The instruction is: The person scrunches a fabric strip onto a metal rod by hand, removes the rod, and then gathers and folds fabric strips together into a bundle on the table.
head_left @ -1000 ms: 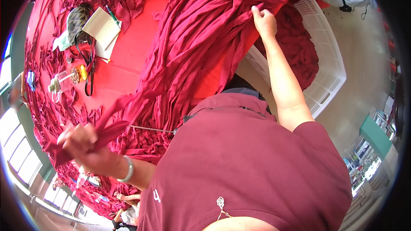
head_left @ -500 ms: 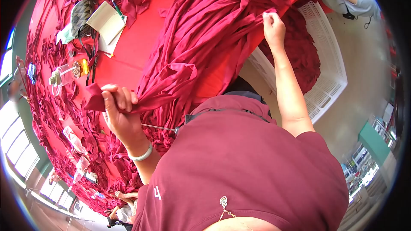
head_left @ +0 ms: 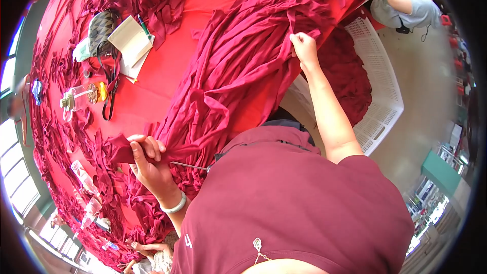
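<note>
The left hand [head_left: 148, 158], fingers partly curled, grips a dark red fabric strip [head_left: 188, 148]. A thin metal rod [head_left: 188, 165] sits just beside it. A bundle of strips [head_left: 236, 68] lies across the red-covered desk [head_left: 157, 78]. The right hand [head_left: 303, 49], closed, pinches the bundle's edge, near a white basket [head_left: 384, 89].

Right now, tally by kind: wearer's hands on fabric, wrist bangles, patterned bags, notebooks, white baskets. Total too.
Hands on dark red fabric: 2 (left hand, right hand)
Wrist bangle: 1
Patterned bag: 1
Notebook: 1
White basket: 1
Total: 6
</note>
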Demonstrator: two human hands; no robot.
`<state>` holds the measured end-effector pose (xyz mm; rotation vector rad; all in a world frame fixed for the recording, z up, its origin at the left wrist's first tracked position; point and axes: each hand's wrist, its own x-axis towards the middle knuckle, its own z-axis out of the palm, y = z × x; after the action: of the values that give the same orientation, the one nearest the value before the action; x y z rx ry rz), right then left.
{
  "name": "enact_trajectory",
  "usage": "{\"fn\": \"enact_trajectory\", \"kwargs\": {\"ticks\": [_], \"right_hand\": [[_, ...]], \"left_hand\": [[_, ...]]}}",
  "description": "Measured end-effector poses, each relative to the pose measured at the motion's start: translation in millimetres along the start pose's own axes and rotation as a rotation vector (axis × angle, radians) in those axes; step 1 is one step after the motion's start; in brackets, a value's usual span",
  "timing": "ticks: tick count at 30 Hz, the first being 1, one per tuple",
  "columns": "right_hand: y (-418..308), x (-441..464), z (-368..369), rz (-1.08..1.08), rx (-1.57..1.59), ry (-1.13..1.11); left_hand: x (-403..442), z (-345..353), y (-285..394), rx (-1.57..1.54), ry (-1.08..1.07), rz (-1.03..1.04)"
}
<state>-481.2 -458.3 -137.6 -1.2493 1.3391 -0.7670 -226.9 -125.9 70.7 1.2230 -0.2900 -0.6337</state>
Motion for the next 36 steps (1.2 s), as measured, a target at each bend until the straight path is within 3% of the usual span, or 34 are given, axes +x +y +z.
{"fn": "enact_trajectory", "kwargs": {"ticks": [3,5,8,9,11,13,17,20,23,24,25,26,30,31,32,33,34,36], "right_hand": [[-6,-7,-14,-0.069,-0.060,-0.105],[-25,-18,-6,-0.296,-0.174,-0.380],[-75,-66,29,-0.417,-0.213,-0.712],[-75,-71,36,-0.342,-0.253,-0.774],[-56,-71,56,-0.362,0.045,-0.700],[-68,-75,62,-0.016,0.450,-0.711],[-79,-78,59,0.173,0.536,-0.765],[-94,-104,75,0.042,0.476,-0.993],[-116,-142,88,-0.047,0.218,-1.161],[-114,-146,91,-0.337,0.093,-1.184],[-115,-154,88,-0.380,-0.008,-1.164],[-104,-157,87,-0.492,-0.010,-1.121],[-92,-136,61,-0.448,-0.105,-1.216],[-87,-120,53,-0.469,-0.100,-1.204],[-87,-98,44,-0.460,-0.189,-1.041],[-72,-66,35,-0.620,-0.202,-0.757],[-67,-34,21,-0.618,-0.317,-0.415],[-39,40,-20,-0.832,-0.663,0.223]], "left_hand": [[-1,0,-8,0.008,0.028,-0.055],[0,3,-10,0.013,0.057,-0.077],[4,8,-19,0.037,0.038,-0.129],[4,10,-22,0.021,0.035,-0.155],[4,13,-24,0.000,0.035,-0.160],[1,11,-24,-0.010,0.052,-0.156],[0,3,-34,0.044,0.071,-0.198],[12,18,-64,0.140,-0.043,-0.373],[26,34,-103,-0.061,-0.097,-0.636],[34,44,-106,-0.136,-0.054,-0.672],[38,54,-110,-0.212,-0.014,-0.712],[43,45,-119,-0.274,-0.024,-0.732],[48,53,-114,-0.186,-0.098,-0.643],[49,55,-114,-0.208,-0.080,-0.615],[51,51,-115,-0.277,-0.082,-0.635],[52,50,-115,-0.255,-0.090,-0.605],[50,49,-114,-0.233,-0.096,-0.575],[43,55,-107,-0.133,-0.123,-0.491]]}}
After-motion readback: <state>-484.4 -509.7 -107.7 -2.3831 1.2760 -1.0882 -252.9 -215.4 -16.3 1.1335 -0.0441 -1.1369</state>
